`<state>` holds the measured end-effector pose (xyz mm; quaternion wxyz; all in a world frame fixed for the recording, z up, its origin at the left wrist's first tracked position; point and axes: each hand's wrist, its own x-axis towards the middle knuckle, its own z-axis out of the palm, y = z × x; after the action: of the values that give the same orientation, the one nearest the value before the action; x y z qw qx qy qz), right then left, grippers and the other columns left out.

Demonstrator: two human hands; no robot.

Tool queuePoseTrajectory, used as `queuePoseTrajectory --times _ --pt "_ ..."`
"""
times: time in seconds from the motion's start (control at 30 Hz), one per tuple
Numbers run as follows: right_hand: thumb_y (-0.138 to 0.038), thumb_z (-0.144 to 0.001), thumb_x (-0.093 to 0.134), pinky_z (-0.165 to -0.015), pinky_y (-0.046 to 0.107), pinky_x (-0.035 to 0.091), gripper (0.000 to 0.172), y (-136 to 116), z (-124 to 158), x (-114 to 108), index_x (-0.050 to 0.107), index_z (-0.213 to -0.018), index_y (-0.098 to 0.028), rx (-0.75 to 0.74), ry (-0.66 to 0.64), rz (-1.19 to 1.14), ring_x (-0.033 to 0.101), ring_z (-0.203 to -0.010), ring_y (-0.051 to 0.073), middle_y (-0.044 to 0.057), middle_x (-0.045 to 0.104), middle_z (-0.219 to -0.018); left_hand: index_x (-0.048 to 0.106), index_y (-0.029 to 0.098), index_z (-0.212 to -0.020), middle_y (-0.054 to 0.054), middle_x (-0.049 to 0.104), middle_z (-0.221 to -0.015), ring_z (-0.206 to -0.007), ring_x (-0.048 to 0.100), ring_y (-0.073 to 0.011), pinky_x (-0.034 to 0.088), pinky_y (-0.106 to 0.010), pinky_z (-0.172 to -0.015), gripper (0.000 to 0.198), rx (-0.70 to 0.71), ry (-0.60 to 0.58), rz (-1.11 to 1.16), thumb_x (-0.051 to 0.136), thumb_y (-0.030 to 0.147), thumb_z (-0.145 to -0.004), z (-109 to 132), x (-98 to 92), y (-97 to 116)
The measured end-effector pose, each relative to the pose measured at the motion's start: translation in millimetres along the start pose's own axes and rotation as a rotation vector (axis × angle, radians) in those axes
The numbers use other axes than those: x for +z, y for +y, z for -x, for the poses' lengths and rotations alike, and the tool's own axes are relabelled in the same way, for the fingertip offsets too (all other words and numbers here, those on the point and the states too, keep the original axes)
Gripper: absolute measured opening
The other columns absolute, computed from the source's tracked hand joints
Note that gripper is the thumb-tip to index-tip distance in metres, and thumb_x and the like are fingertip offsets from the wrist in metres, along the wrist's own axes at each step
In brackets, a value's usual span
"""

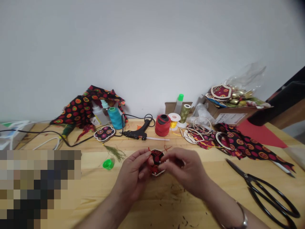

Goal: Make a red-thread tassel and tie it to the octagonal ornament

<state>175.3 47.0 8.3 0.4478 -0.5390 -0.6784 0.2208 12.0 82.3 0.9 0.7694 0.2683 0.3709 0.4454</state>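
Note:
Between my two hands, above the wooden table, is a small fabric-covered ornament (157,159) with a pale angular frame and dark red-patterned cloth. My left hand (135,170) is closed on its left edge, thumb over the front. A red cord shows at the top of that grip. My right hand (187,170) has thumb and fingertips pinched at the ornament's right edge; whether a thread is also between them I cannot make out. Red thread ends stick up just above the ornament.
Black scissors (259,190) lie at right. Behind the hands are a glue gun (137,132), red thread spool (162,125), yellow spool (174,119) and teal spool (116,118). A tasselled flower ornament (105,133) and green cap (108,164) lie left. Patterned fabric (250,143) spreads at right.

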Motion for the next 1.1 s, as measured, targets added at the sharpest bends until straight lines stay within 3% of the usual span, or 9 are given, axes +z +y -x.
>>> queuePoseTrajectory --times 0.1,0.2,0.5,0.6,0.7,0.77,0.83,0.97,1.1 --pt "-0.044 -0.071 0.079 -0.052 0.024 0.034 0.031 -5 10 14 0.069 -0.080 -0.016 -0.107 -0.154 0.070 0.049 -0.053 0.012 -0.001 0.062 -0.061 0.064 0.010 -0.067 0.004 0.063 -0.052 -0.031 0.034 0.0029 0.025 -0.010 -0.036 0.016 -0.007 0.000 0.008 0.077 0.019 -0.068 0 -0.2 -1" --pt "-0.027 -0.081 0.071 -0.057 0.023 0.036 0.011 -4 12 16 0.070 -0.076 -0.016 -0.151 -0.337 0.145 0.055 -0.061 0.012 0.002 0.068 -0.068 0.065 0.010 -0.070 0.003 0.064 -0.053 -0.030 0.033 0.0033 0.023 -0.009 -0.034 0.015 -0.006 0.006 0.008 0.078 0.018 -0.067 -1 -0.9 0" --pt "-0.010 -0.077 0.066 -0.044 0.014 0.034 0.011 -19 9 -28 0.075 -0.073 -0.014 -0.045 -1.191 -0.221 0.044 -0.044 0.006 -0.007 0.051 -0.049 0.067 0.011 -0.070 0.005 0.062 -0.049 -0.029 0.030 0.0042 0.017 -0.008 -0.033 0.019 -0.004 0.030 -0.014 0.081 0.021 -0.061 -1 -0.9 0" --pt "-0.032 -0.085 0.060 -0.046 0.019 0.038 0.032 -17 7 -32 0.069 -0.060 -0.014 0.105 -0.969 -0.555 0.045 -0.045 0.008 -0.003 0.052 -0.051 0.068 0.011 -0.068 0.004 0.063 -0.049 -0.029 0.030 0.0044 0.018 -0.007 -0.033 0.019 -0.014 0.028 -0.048 0.082 0.022 -0.061 0 1.4 -1" --pt "-0.041 -0.084 0.063 -0.053 0.023 0.042 0.033 -10 0 -19 0.068 -0.062 -0.017 0.213 -0.264 -0.553 0.049 -0.052 0.011 -0.001 0.056 -0.055 0.070 0.009 -0.066 0.000 0.064 -0.048 -0.031 0.034 0.0029 0.018 -0.008 -0.033 0.017 -0.038 0.012 -0.110 0.082 0.021 -0.061 2 4.3 -2" --pt "-0.037 -0.080 0.069 -0.063 0.025 0.045 0.024 -4 -4 -5 0.067 -0.066 -0.018 0.193 0.046 -0.479 0.054 -0.065 0.013 0.001 0.060 -0.067 0.071 0.009 -0.067 -0.002 0.066 -0.048 -0.032 0.037 0.0013 0.018 -0.008 -0.033 0.018 -0.051 0.005 -0.147 0.082 0.022 -0.062 4 6.0 -2" --pt "-0.038 -0.077 0.073 -0.071 0.028 0.047 0.021 0 -5 8 0.064 -0.073 -0.019 0.184 0.085 -0.603 0.057 -0.077 0.015 0.003 0.062 -0.082 0.073 0.010 -0.068 -0.003 0.067 -0.048 -0.033 0.041 -0.0002 0.019 -0.009 -0.033 0.019 -0.059 0.005 -0.181 0.083 0.024 -0.061 7 7.4 -3" --pt "-0.049 -0.080 0.069 -0.070 0.028 0.049 0.034 7 0 21 0.060 -0.100 -0.023 0.326 -0.109 -1.003 0.061 -0.078 0.014 0.003 0.062 -0.097 0.074 0.013 -0.068 0.000 0.065 -0.044 -0.040 0.050 -0.0050 0.030 -0.011 -0.039 0.018 -0.047 -0.007 -0.261 0.084 0.027 -0.060 10 8.2 -5" --pt "-0.057 -0.083 0.062 -0.066 0.030 0.052 0.045 9 1 17 0.063 -0.105 -0.018 0.470 -0.206 -1.053 0.063 -0.077 0.015 0.007 0.062 -0.100 0.075 0.015 -0.069 0.002 0.060 -0.037 -0.036 0.047 -0.0049 0.031 -0.013 -0.040 0.017 0.005 -0.011 -0.346 0.081 0.029 -0.063 12 7.3 -7"
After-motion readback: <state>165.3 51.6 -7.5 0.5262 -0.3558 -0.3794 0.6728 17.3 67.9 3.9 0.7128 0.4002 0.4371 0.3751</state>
